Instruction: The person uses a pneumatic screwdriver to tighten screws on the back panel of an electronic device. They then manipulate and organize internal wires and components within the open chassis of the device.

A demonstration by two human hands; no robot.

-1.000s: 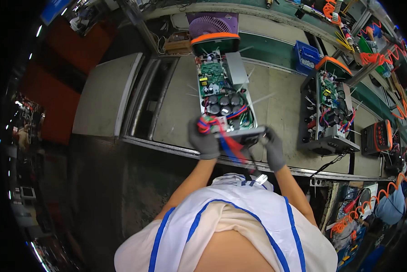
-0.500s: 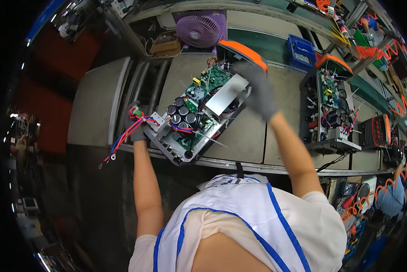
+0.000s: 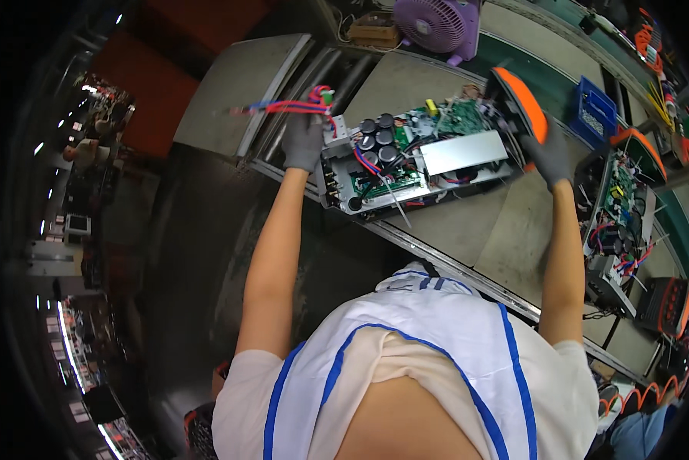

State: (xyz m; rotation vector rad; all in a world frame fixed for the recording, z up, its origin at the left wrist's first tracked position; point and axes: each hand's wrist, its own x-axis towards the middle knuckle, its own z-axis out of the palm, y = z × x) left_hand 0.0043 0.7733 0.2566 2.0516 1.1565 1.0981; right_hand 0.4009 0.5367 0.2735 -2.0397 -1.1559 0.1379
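A long open electronics unit (image 3: 406, 172) lies before me on the bench, showing green circuit boards, black round capacitors (image 3: 377, 142) and a flat silver plate (image 3: 463, 153). My left hand (image 3: 304, 142), in a grey glove, is closed at the unit's left end, fingers partly hidden. Red and blue wires (image 3: 287, 106) with a green ring stick out leftward above that hand; their tips are blurred. At the right end my gloved right hand (image 3: 551, 157) grips the black end cover with an orange edge (image 3: 522, 103); its fingers are mostly hidden behind the cover.
A second open unit (image 3: 616, 199) stands at the right, near a black and orange cover (image 3: 666, 307). Behind are a blue bin (image 3: 593, 111) with small parts and a purple fan (image 3: 436, 27). Rollers (image 3: 302, 88) lie left of the unit; the bench's metal edge (image 3: 452, 264) runs in front.
My right hand has moved from over the silver plate to the orange-edged end cover. The view has turned, so bench and unit appear rotated clockwise. The wires have swung upward to the left.
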